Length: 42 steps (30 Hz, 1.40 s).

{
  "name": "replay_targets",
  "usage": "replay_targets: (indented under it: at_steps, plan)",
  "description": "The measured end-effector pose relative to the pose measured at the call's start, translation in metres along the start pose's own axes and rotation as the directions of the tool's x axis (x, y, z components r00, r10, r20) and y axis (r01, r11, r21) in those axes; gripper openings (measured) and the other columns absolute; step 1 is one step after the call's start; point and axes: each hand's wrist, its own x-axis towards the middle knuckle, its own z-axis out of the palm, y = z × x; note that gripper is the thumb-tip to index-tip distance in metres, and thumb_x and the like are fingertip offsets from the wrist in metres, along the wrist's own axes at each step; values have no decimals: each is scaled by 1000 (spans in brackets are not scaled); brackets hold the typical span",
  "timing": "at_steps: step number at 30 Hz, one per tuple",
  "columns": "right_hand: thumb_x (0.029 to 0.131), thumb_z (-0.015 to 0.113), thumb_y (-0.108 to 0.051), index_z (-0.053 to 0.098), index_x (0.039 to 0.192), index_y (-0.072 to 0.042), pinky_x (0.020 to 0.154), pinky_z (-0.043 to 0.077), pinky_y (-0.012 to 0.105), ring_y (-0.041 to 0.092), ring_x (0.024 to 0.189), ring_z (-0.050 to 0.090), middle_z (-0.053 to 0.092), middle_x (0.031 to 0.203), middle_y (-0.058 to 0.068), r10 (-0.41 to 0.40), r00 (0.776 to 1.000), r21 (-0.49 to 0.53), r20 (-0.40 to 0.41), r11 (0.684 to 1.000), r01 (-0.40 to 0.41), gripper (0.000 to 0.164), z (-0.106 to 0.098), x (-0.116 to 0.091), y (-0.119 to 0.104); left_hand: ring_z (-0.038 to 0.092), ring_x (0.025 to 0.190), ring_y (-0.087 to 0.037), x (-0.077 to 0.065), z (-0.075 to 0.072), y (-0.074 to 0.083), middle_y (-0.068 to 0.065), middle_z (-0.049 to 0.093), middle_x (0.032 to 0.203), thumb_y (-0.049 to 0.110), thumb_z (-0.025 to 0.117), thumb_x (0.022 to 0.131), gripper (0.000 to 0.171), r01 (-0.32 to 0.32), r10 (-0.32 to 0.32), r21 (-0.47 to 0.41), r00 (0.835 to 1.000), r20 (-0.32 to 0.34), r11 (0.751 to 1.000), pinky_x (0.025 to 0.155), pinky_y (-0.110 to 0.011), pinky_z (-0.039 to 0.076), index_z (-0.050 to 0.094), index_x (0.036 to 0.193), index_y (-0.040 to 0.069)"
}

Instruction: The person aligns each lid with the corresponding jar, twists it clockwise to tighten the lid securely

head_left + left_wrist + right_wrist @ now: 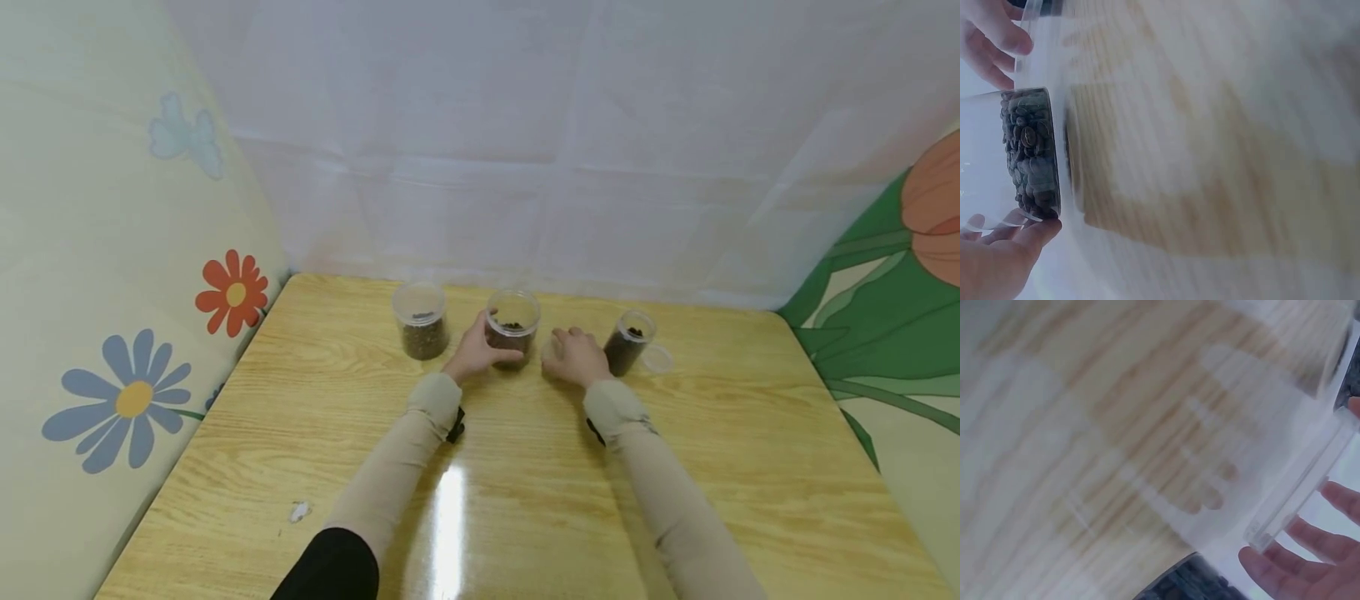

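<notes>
My left hand [474,348] grips the middle jar [517,343] low on its side, thumb across the front. This jar is clear and open-topped, with dark coffee beans [1030,153] in its lower part. My right hand [579,358] is just to its right, low over the table. Its fingers pinch a clear round lid [1297,481] by the edge, seen edge-on in the right wrist view. Fingers of that hand also show at the top of the left wrist view.
A wide clear jar [423,337] with brownish contents stands to the left. Right of my right hand is a narrower jar [624,350] of dark beans, with a loose clear lid [657,359] beside it. A pale cloth [555,183] hangs behind the wooden table [525,500].
</notes>
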Motion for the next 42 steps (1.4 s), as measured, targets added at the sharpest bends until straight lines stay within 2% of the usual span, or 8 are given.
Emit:
replay_targets:
  at_steps: [5,19,33,42]
  plan:
    - [79,65,-36,44,132,0,85,41,56,46,109,44,45,125,26,-13,1000,-12,-21,1000,13,67,-2,-6,-2,38,124,-29,-5,0,1,-19,38,137,26,81,68,98,-16,16,26,1000,-5,1000,101,-43,32,21,143,7]
    - [78,67,-37,43,132,-1,86,42,55,46,110,43,43,128,27,-41,999,-43,-17,998,40,69,-12,-24,-10,43,116,-29,-18,-2,6,-18,38,137,24,82,66,97,-53,56,85,998,-30,995,98,-43,36,24,141,3]
    - [78,69,-37,42,133,0,89,38,58,49,114,40,40,131,29,-52,999,-19,3,998,52,71,-18,-42,-17,39,121,-32,-40,-5,10,-18,36,139,21,83,66,96,-62,61,117,998,14,991,99,-46,34,25,140,4]
    - [76,70,-35,45,131,-1,87,41,57,48,109,44,43,128,29,-91,995,-36,-32,995,90,69,-20,-53,-21,38,122,-33,-51,-5,17,-19,38,137,22,84,64,98,-62,57,135,998,42,989,101,-46,32,25,140,4]
